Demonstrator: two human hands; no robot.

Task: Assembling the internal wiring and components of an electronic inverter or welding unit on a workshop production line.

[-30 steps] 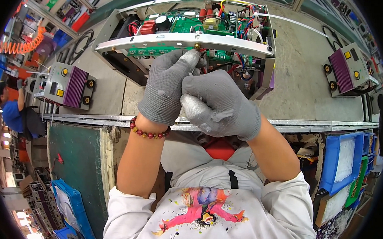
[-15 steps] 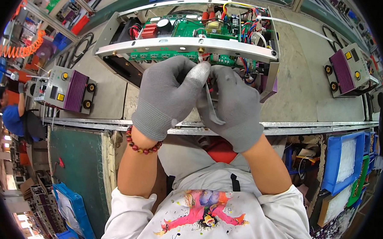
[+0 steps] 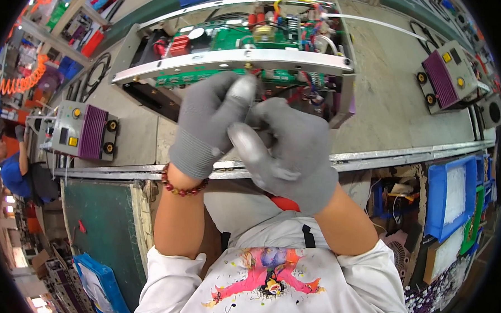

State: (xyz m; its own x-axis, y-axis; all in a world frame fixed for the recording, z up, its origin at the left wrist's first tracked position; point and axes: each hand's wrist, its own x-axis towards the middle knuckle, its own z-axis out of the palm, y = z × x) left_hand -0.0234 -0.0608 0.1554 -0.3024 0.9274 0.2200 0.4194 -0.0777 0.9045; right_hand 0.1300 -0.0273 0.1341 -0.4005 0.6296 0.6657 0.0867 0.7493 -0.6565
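Note:
An open metal chassis [image 3: 204,58] stands on the bench in front of me, with green circuit boards [image 3: 228,37], red parts and bundled wires inside. My left hand [image 3: 210,113], in a grey glove, is closed at the chassis's near side, just below its front rail; what its fingertips pinch is hidden. My right hand [image 3: 295,150], gloved too, is beside it and a little nearer to me. Its fingers are curled and its thumb points toward the left hand; anything inside them is too small or blurred to name. Thin wires [image 3: 314,95] hang behind the right hand.
Small grey and purple units with black wheels stand to the left [image 3: 84,129] and right [image 3: 449,75]. A metal rail [image 3: 373,156] edges the bench. Blue bins [image 3: 449,204] are at the right, and a coiled orange hose [image 3: 24,79] hangs at the left. A person in blue [image 3: 18,171] works far left.
My right hand has drawn back from the chassis toward me, its thumb coming away from the left fingertips. My left hand stays at the chassis front. The whole view has shifted slightly.

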